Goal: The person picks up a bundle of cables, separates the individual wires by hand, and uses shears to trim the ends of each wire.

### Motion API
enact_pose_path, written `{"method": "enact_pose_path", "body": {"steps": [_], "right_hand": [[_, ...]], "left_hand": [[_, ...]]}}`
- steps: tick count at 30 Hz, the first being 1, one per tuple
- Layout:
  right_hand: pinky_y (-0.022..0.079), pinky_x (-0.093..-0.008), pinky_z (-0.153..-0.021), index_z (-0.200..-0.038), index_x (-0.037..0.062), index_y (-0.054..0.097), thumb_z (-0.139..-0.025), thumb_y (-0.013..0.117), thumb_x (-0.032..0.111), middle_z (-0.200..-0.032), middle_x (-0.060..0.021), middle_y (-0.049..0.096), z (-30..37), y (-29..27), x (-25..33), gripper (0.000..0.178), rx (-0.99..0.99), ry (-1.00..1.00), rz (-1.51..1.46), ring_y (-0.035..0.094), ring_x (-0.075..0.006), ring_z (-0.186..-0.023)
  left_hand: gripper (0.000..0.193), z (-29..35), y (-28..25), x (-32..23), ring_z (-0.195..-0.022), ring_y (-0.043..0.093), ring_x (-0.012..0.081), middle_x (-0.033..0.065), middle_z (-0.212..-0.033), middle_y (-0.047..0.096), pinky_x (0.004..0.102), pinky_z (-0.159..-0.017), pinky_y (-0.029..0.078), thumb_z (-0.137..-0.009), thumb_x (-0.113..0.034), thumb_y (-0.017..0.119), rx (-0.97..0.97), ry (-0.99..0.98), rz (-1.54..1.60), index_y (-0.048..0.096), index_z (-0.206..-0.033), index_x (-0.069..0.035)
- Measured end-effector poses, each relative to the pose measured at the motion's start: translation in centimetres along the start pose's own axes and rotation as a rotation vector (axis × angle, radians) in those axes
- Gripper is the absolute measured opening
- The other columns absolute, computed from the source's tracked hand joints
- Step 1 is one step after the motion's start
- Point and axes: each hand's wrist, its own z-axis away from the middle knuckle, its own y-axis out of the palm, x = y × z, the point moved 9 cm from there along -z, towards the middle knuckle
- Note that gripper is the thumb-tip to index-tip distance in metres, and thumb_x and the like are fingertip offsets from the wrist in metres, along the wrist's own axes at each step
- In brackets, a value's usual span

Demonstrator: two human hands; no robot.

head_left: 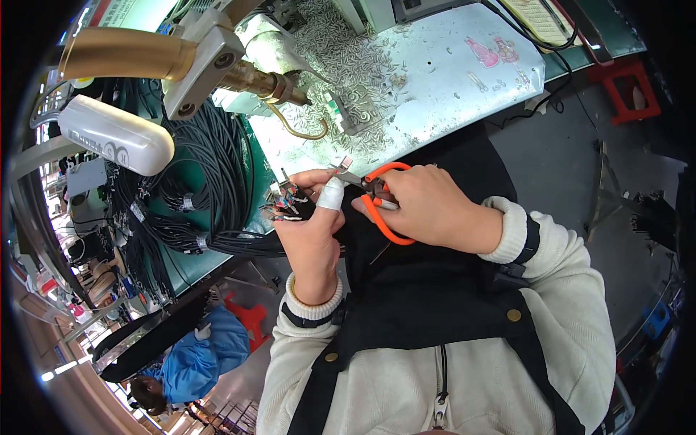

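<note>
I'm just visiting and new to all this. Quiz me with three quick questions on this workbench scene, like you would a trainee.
1. Multiple choice: What holds the metal pliers with curved orange handles?
A) the left hand
B) the right hand
C) a clamp

2. True or false: The coiled black cables lie on the floor.

3. Fill in the blank: The thumb of the left hand wears a ____ wrap.

Key:
1. B
2. False; the coiled black cables lie on the green tabletop.
3. white
</note>
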Motion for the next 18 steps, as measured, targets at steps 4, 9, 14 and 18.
{"method": "enact_pose_path", "body": {"steps": [4, 9, 14, 18], "right_hand": [[0.041, -0.0314, -0.043, -0.069, 0.0005, 0.052, -0.077, 0.061, 0.026, -0.048, -0.0092, 0.051, -0.2, 0.6, -1.0, 0.028, -0.039, -0.015, -0.131, 0.050, -0.0247, -0.040], [0.039, -0.0269, -0.040, -0.076, -0.0007, 0.050, -0.081, 0.057, 0.020, -0.050, -0.0066, 0.050, -1.3, -1.8, -1.3, 0.022, -0.102, 0.112, -0.544, 0.047, -0.0161, -0.037], [0.036, -0.0227, -0.036, -0.080, -0.0013, 0.049, -0.083, 0.055, 0.018, -0.053, -0.0026, 0.048, -4.1, -3.6, -1.9, 0.020, -0.255, 0.100, -0.683, 0.046, -0.0085, -0.038], [0.036, -0.0228, -0.036, -0.082, -0.0017, 0.050, -0.083, 0.054, 0.016, -0.053, -0.0020, 0.047, -6.3, -2.8, -2.4, 0.018, -0.182, 0.166, -0.636, 0.046, -0.0089, -0.037]], "left_hand": [[0.008, -1.6, -0.1, 1.0, -0.040, 0.028, 0.0028, -0.0020, -0.059, 0.041, 0.0174, -0.036, 0.020, -0.079, -0.001, 0.054, 0.053, -0.111, 0.074, 0.051, -0.087, -0.001], [0.008, -4.9, 1.2, 1.8, -0.041, 0.028, 0.0029, -0.0036, -0.059, 0.041, 0.0171, -0.036, 0.021, -0.079, -0.003, 0.056, 0.125, -0.179, 0.272, 0.051, -0.085, -0.004], [0.011, -6.0, 1.6, 1.8, -0.041, 0.028, 0.0030, -0.0037, -0.058, 0.039, 0.0166, -0.036, 0.021, -0.080, -0.006, 0.056, 0.134, -0.204, 0.261, 0.048, -0.086, -0.006], [0.011, -6.5, 1.5, 2.2, -0.041, 0.028, 0.0030, -0.0033, -0.059, 0.040, 0.0165, -0.036, 0.021, -0.079, -0.006, 0.057, 0.177, -0.261, 0.264, 0.048, -0.085, -0.006]]}}
